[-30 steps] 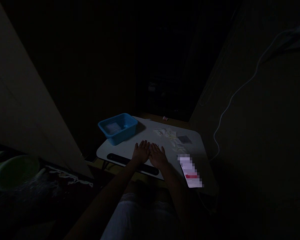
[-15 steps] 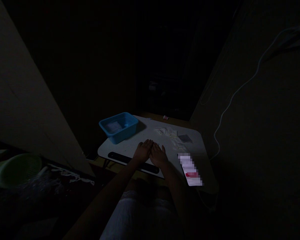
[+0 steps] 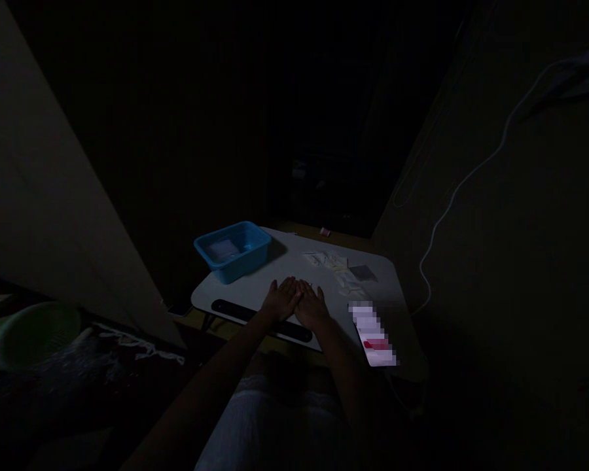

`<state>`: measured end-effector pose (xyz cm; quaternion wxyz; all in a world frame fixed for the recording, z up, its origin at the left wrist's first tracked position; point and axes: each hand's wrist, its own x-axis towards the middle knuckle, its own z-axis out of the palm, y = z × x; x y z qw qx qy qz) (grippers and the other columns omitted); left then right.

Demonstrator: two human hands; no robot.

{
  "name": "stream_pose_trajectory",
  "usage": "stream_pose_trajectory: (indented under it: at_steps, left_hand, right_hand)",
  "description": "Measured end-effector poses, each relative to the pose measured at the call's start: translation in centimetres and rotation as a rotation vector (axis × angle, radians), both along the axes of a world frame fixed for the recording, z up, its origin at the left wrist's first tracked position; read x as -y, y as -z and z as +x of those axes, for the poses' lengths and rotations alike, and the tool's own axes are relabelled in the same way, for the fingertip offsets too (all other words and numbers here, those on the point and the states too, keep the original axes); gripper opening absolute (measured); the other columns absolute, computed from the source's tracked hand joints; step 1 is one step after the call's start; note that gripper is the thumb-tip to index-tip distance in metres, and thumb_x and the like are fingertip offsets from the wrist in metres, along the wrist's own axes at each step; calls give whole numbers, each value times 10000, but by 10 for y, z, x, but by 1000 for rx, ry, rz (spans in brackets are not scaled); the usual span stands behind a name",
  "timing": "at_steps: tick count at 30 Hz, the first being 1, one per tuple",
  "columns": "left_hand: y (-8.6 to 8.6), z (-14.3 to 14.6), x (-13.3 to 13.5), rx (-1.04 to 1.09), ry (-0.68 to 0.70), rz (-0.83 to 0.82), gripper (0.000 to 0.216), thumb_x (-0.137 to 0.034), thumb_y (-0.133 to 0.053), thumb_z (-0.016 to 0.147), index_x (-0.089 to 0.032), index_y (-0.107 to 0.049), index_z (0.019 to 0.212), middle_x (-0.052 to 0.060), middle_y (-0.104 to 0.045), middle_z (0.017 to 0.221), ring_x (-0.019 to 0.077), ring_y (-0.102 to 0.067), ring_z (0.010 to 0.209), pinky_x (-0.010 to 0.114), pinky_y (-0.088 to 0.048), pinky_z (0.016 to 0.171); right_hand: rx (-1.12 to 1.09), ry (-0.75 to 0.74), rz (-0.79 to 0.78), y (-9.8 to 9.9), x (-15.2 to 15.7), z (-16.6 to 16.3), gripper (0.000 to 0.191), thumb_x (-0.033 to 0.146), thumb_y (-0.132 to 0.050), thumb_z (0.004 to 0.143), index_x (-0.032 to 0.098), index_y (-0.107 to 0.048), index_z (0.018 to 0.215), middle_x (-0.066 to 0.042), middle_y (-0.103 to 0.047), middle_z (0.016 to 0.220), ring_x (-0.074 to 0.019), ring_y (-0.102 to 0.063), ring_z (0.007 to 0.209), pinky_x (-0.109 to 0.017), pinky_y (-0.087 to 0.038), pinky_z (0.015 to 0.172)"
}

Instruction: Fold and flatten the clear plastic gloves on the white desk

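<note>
My left hand (image 3: 281, 299) lies over the near part of the white table (image 3: 255, 288), fingers stretched forward and thumb out to the left. Beside it, my right hand (image 3: 310, 306) is held the same way with its thumb to the right. The inner edges of the two hands touch, and the palms appear turned up. I see nothing held in either. A small pale item (image 3: 309, 284) shows just past the right fingertips, too dim to name.
A blue plastic basin (image 3: 243, 263) with a pale packet inside stands at the table's left. Small white packets (image 3: 348, 282) and a grey square (image 3: 363, 272) lie right of centre. A lit phone (image 3: 373, 333) rests at the right front. A white cable (image 3: 454, 196) hangs along the wall.
Both hands have shifted very slightly, the palms opening a little more. The objects on the table stay where they were.
</note>
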<state>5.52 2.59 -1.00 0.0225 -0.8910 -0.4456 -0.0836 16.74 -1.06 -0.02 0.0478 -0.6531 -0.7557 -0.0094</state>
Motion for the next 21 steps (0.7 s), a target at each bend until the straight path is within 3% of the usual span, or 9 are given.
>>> stream_pose_trajectory:
  at_steps: [14, 21]
  left_hand:
    - [-3, 1, 0, 7, -15, -25, 500, -349, -89, 881, -151, -292, 1293, 89, -266, 1364, 177, -179, 1264, 436, -145, 987]
    - [-1, 2, -1, 14, -19, -22, 496, -343, -96, 880, -153, -298, 1290, 86, -255, 1368, 190, -186, 1261, 457, -143, 985]
  right_hand:
    - [-17, -14, 34, 0, 2, 1, 513, 308, -169, 841, 151, -192, 1329, -53, -204, 1388, -155, -121, 1272, -426, -77, 1010]
    - [-6, 62, 36, 3, 1, 0, 537, 330, -187, 833, 100, -221, 1318, -89, -191, 1389, -186, -101, 1277, -422, -69, 1008]
